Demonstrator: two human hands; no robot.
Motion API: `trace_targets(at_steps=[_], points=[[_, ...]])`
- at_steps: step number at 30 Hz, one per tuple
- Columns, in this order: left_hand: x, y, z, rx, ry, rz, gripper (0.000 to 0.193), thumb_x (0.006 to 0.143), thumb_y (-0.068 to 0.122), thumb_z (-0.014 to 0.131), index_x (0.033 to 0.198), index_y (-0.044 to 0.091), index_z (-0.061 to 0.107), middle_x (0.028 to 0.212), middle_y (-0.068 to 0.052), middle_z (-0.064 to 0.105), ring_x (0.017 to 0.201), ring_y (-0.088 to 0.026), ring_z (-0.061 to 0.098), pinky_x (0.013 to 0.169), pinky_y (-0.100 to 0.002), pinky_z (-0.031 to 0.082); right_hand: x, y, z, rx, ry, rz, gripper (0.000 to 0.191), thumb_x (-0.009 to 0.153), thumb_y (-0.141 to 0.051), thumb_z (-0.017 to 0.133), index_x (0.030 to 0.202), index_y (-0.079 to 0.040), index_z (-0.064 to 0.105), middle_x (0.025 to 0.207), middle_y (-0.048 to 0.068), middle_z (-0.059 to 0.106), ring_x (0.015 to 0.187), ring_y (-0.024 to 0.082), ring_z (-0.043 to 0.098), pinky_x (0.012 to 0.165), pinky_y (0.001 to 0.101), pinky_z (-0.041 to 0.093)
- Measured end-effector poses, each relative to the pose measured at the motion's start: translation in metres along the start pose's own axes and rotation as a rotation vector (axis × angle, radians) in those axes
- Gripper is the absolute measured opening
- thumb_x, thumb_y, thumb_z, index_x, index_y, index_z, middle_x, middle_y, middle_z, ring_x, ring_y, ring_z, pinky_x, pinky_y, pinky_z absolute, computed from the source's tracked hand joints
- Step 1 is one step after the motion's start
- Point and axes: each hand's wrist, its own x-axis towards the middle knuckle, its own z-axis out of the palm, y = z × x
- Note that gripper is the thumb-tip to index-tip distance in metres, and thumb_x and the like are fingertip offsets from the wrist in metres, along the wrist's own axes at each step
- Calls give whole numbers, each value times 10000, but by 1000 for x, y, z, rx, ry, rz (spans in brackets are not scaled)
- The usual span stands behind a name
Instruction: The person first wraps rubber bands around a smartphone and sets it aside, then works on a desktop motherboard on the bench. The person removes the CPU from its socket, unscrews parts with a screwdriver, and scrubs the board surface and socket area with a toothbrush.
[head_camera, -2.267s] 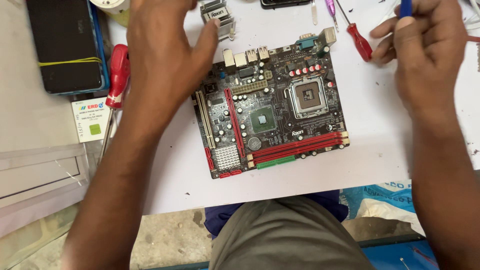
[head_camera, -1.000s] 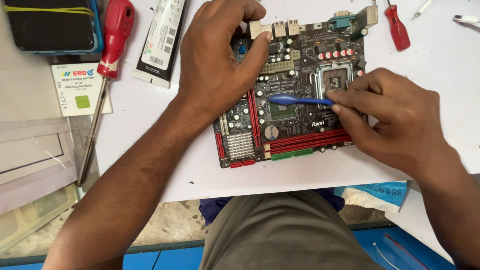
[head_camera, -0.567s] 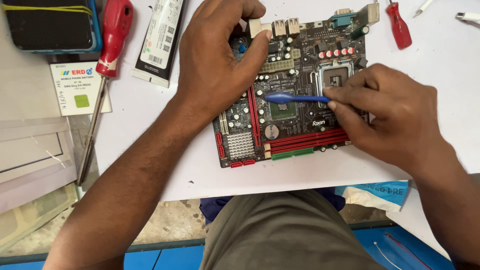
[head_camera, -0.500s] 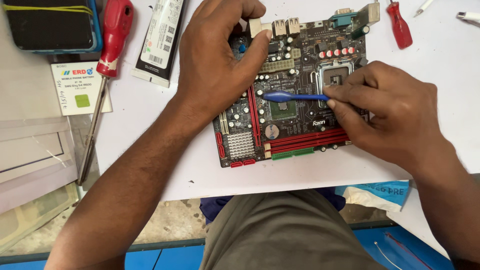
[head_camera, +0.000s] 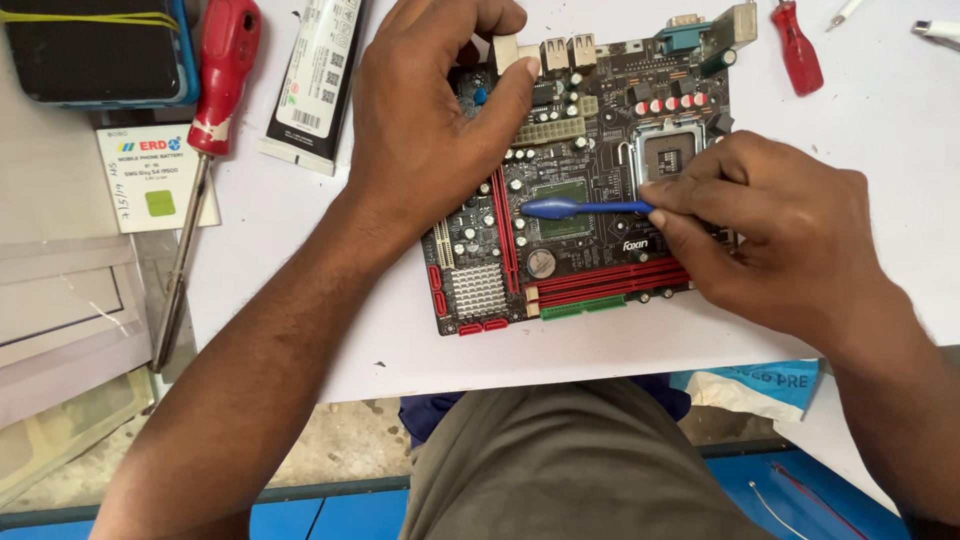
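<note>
A dark computer motherboard (head_camera: 590, 250) with red slots lies on the white table (head_camera: 300, 290). My left hand (head_camera: 430, 130) presses down on the board's upper left part, thumb near its rear ports. My right hand (head_camera: 770, 230) pinches a thin blue plastic tool (head_camera: 575, 208), held level. Its flat rounded tip rests at the left edge of the green square chip (head_camera: 565, 200) in the board's middle. The silver processor socket (head_camera: 665, 155) sits just above my right fingers.
A big red-handled screwdriver (head_camera: 205, 150) lies at the left beside a white tube (head_camera: 320, 80) and a small white battery pack (head_camera: 155, 180). A dark phone (head_camera: 90, 50) sits top left. A small red screwdriver (head_camera: 798, 48) lies top right. The table edge runs below the board.
My right hand came in from the upper right with the blue tool and set its tip on the chip. Since one second ago the tip has slid slightly left.
</note>
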Motion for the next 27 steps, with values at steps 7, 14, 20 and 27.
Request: trace_targets(at_steps=[7, 14, 20, 27], points=[[1, -1, -1, -10, 13, 18, 159, 1018, 58, 742, 1130, 33, 632, 1079, -58, 656, 932, -151, 643, 824, -315, 556, -13, 8, -8, 21, -96, 55, 204, 811, -88, 822, 1013, -101, 812, 877, 39, 712, 586, 112, 616, 477, 264, 455], [4, 0, 0, -13, 21, 33, 163, 1021, 71, 739, 1139, 38, 632, 1074, -66, 665, 939, -163, 657, 827, -324, 567, -13, 17, -15, -13, -100, 47, 258, 795, -91, 825, 1052, -89, 803, 864, 42, 692, 621, 126, 633, 479, 263, 450], [7, 4, 0, -8, 28, 13, 163, 1010, 78, 747, 1122, 29, 639, 1061, -75, 669, 922, -174, 655, 818, -329, 568, -9, 7, -6, -47, -82, -33, 202, 798, -93, 829, 998, -115, 811, 849, 27, 699, 606, 152, 625, 476, 284, 449], [5, -3, 3, -14, 33, 34, 153, 1019, 84, 747, 1116, 33, 641, 1055, -66, 671, 927, -174, 658, 826, -329, 569, -16, 11, -20, -61, -130, 116, 236, 815, -97, 823, 1050, -102, 806, 855, 36, 695, 616, 138, 629, 491, 279, 457]])
